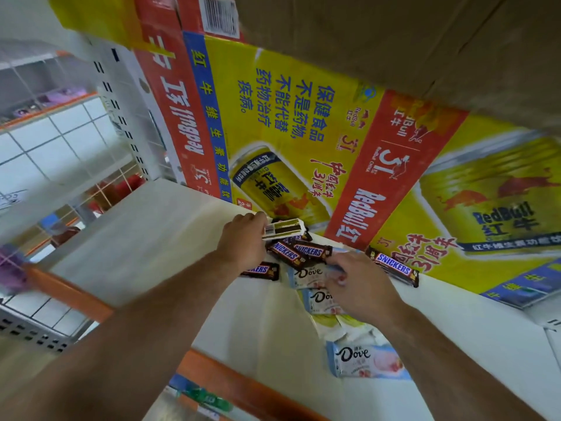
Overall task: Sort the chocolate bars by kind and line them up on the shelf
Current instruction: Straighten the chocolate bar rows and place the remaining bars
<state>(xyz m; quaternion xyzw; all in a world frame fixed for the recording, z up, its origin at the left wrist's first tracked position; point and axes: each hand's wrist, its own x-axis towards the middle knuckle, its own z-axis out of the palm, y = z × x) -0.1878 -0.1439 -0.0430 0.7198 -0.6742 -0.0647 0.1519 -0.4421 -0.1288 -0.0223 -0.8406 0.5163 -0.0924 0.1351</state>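
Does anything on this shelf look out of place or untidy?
Yes. Snickers bars lie crisscrossed in a heap, mixed with Dove bars, not in rows. One Snickers bar lies apart, askew beside the Red Bull carton.

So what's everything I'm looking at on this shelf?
Brown-wrapped Snickers chocolate bars: at least four, brown, heaped mid-shelf, one apart at right.
White and pale-blue Dove chocolate bars: at least three, trailing toward the front edge.
Yellow and red Red Bull cardboard carton: one, behind the bars.
White shelf board: one, orange front edge.
Left hand: holds a white and gold bar, barcode up.
Right hand: pinches a pale-blue wrapper edge.
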